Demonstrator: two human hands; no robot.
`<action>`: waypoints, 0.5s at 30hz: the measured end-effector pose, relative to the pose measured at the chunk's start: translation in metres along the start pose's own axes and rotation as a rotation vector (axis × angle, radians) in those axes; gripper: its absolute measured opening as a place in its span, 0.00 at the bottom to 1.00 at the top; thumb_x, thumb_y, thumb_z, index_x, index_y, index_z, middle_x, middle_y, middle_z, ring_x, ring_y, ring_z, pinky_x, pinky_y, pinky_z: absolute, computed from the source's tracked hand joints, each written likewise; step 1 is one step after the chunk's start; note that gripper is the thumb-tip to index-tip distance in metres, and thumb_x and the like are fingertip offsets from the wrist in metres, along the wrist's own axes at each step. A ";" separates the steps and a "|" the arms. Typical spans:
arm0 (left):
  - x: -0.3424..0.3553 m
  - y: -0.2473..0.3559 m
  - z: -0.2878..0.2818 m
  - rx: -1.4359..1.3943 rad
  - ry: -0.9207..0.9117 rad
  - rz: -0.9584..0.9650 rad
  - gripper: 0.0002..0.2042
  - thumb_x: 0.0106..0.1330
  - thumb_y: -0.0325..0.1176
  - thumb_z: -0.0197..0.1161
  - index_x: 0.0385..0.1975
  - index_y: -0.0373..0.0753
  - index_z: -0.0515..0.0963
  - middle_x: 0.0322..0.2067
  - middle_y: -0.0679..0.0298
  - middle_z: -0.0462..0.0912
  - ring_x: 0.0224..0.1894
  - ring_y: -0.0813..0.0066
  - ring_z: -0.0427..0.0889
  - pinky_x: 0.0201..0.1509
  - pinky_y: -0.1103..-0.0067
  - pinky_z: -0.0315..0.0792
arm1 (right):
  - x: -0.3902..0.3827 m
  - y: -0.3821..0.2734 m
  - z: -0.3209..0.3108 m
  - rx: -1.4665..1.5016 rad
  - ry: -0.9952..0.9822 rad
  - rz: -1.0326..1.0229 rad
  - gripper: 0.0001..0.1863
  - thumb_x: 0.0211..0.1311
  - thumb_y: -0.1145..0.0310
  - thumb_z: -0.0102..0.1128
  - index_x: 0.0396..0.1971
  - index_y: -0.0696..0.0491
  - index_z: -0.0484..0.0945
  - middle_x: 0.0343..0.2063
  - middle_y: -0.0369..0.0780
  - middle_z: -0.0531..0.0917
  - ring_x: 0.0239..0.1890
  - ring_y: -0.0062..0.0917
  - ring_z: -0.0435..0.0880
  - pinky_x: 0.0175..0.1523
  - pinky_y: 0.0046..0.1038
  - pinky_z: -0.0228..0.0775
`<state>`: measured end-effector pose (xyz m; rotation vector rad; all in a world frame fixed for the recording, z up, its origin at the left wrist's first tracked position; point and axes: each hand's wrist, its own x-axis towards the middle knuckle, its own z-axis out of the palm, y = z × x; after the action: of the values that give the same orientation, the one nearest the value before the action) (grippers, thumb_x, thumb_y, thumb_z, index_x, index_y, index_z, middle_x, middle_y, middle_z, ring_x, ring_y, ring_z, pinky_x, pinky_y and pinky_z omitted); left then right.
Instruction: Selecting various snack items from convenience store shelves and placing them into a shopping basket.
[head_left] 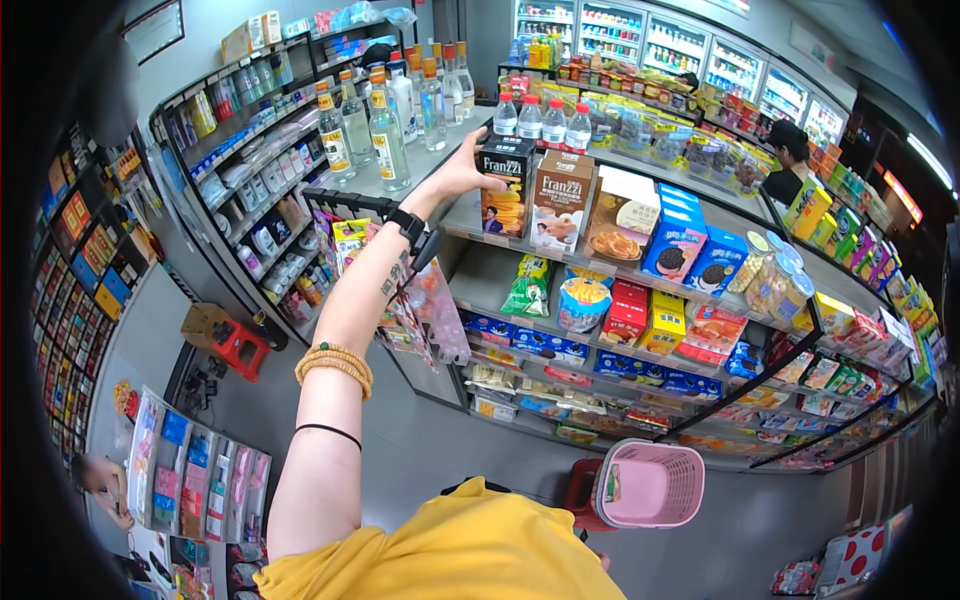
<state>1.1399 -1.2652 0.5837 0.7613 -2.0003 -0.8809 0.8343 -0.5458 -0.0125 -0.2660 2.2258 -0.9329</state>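
Note:
My left hand (468, 172) reaches up to the top shelf and grips the left side of a black cookie box (505, 190), thumb across its front and fingers at its far left edge. The box stands upright on the shelf. Right beside it is a brown cookie box (562, 200), then a cream box with cookies pictured on it (620, 222). Several small red-capped bottles (530, 120) stand just behind. Clear glass liquor bottles (387, 145) are left of the hand. My right hand does not show; my yellow shirt (450, 550) fills the bottom.
Blue sandwich-cookie boxes (672, 250) and clear snack jars (775, 275) continue along the shelf. Below sit a green snack bag (528, 285) and packaged snacks. A pink basket (655, 485) is on the floor; a red stool (240, 350) stands left. Behind the shelves, a person (788, 165) is partly visible.

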 end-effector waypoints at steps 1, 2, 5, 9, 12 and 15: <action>0.003 -0.005 -0.001 -0.005 -0.005 0.002 0.55 0.38 0.26 0.75 0.65 0.34 0.42 0.58 0.47 0.61 0.61 0.63 0.62 0.64 0.73 0.56 | -0.005 0.008 0.002 -0.001 0.005 0.000 0.17 0.47 0.76 0.57 0.41 0.63 0.73 0.25 0.46 0.81 0.26 0.30 0.83 0.31 0.27 0.75; 0.003 -0.006 -0.003 -0.044 0.007 0.001 0.55 0.38 0.26 0.75 0.65 0.33 0.41 0.58 0.47 0.61 0.61 0.62 0.62 0.64 0.73 0.56 | -0.007 0.013 0.002 -0.001 0.010 -0.002 0.17 0.47 0.76 0.57 0.40 0.63 0.73 0.25 0.46 0.81 0.26 0.30 0.83 0.31 0.27 0.75; 0.000 -0.007 -0.006 -0.110 0.004 -0.028 0.55 0.38 0.25 0.74 0.65 0.31 0.40 0.57 0.47 0.63 0.60 0.63 0.63 0.64 0.73 0.56 | -0.014 0.030 0.008 0.001 0.023 -0.007 0.16 0.47 0.76 0.58 0.38 0.62 0.74 0.25 0.45 0.81 0.26 0.30 0.83 0.31 0.28 0.75; -0.004 -0.006 0.002 -0.169 0.012 -0.057 0.54 0.36 0.22 0.72 0.64 0.29 0.40 0.53 0.47 0.68 0.57 0.62 0.67 0.63 0.73 0.57 | -0.017 0.038 0.028 0.026 0.040 -0.015 0.14 0.46 0.75 0.59 0.36 0.62 0.75 0.25 0.45 0.82 0.26 0.30 0.82 0.32 0.28 0.75; 0.000 -0.014 0.002 -0.200 0.008 -0.062 0.55 0.37 0.22 0.72 0.65 0.29 0.39 0.53 0.47 0.68 0.57 0.62 0.67 0.63 0.73 0.57 | -0.014 0.046 0.040 0.036 0.051 -0.023 0.13 0.46 0.75 0.59 0.34 0.62 0.76 0.25 0.45 0.82 0.26 0.29 0.82 0.32 0.28 0.75; 0.005 -0.017 0.003 -0.268 0.028 -0.075 0.55 0.36 0.20 0.71 0.65 0.29 0.38 0.53 0.49 0.68 0.57 0.62 0.67 0.63 0.72 0.56 | -0.013 0.059 0.042 0.037 0.066 -0.019 0.11 0.45 0.75 0.60 0.32 0.62 0.77 0.25 0.45 0.82 0.26 0.29 0.82 0.32 0.29 0.74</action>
<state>1.1385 -1.2780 0.5707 0.6944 -1.7917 -1.1483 0.8770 -0.5209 -0.0672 -0.2425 2.2666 -1.0055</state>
